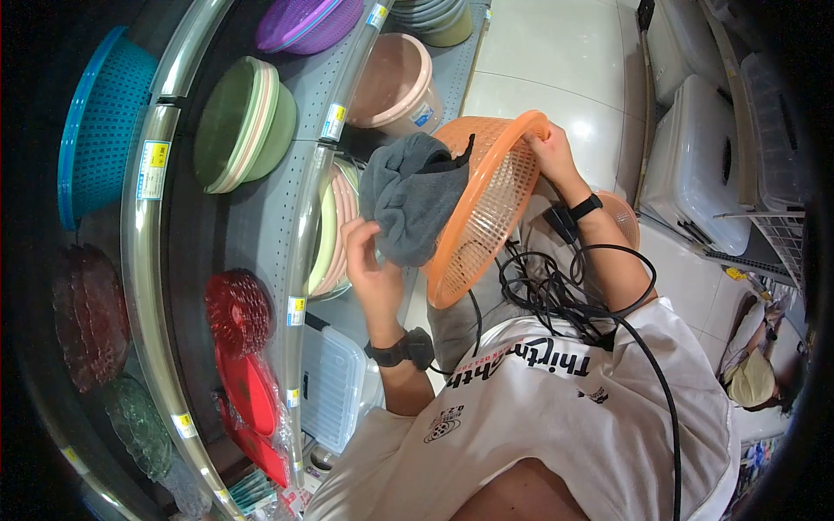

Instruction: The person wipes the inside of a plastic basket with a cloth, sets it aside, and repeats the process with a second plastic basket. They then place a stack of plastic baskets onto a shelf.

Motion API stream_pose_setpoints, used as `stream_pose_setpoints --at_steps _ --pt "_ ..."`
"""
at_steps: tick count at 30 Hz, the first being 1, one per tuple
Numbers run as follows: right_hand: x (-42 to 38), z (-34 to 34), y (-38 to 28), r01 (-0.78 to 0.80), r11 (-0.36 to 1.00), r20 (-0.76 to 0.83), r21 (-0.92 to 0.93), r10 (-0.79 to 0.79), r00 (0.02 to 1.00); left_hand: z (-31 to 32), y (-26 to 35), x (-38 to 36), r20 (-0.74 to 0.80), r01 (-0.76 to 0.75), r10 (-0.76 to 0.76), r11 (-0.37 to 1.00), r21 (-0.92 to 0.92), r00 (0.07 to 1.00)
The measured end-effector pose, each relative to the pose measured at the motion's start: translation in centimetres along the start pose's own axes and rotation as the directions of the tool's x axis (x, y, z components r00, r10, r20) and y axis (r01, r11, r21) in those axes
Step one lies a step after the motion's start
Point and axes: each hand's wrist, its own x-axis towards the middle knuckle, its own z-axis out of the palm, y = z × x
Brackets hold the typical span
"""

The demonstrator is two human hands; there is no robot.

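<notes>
An orange plastic basket (482, 204) with a perforated wall is tilted on its side in front of my body. My right hand (554, 154) is closed around its rim at the upper right. A bunched dark grey cloth (410, 195) lies against the basket's left, outer side. My left hand (363, 256) has curled fingers on the cloth's lower left edge; part of its grip is hidden by the folds. A tangled black cable (556, 278) hangs between the basket and my white shirt (556, 391).
Shelves on the left carry green basins (248, 126), a pink bucket (391, 82), a blue basket (104, 130) and red plastic ware (248, 347). Clear storage boxes (695, 165) line the right side. Another orange container (618, 217) is behind my right forearm, above the tiled floor (547, 61).
</notes>
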Motion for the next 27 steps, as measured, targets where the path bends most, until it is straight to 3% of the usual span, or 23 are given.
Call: stream_pose_setpoints --at_steps 17,19,23,25,26,27 --pt "-0.2 0.0 0.8 -0.051 0.999 0.042 0.009 0.051 0.998 -0.2 0.2 0.0 0.003 0.026 -0.026 1.000 0.009 1.000" --pt "-0.2 0.0 1.1 -0.123 0.991 0.041 -0.058 0.125 0.991 -0.1 0.3 0.1 -0.007 0.014 -0.014 1.000 0.000 1.000" --pt "-0.1 -0.3 0.0 -0.181 0.983 0.118 0.001 0.180 0.977 -0.5 0.1 -0.1 -0.020 0.027 -0.027 1.000 0.011 0.999" --pt "0.1 -0.6 -2.0 -0.009 0.983 0.089 -0.181 0.025 0.996 -0.8 -0.1 -0.3 -0.018 0.034 -0.034 0.999 -0.003 0.999" --pt "0.2 -0.6 -3.2 -0.008 0.984 0.089 -0.181 0.025 0.996 -0.8 -0.1 -0.3 -0.018 0.033 -0.033 0.999 -0.002 0.999" --pt "0.2 -0.4 -4.6 0.135 0.963 0.065 -0.235 -0.123 0.990 -0.7 0.0 -0.3 -0.016 0.029 -0.029 1.000 -0.004 0.999"
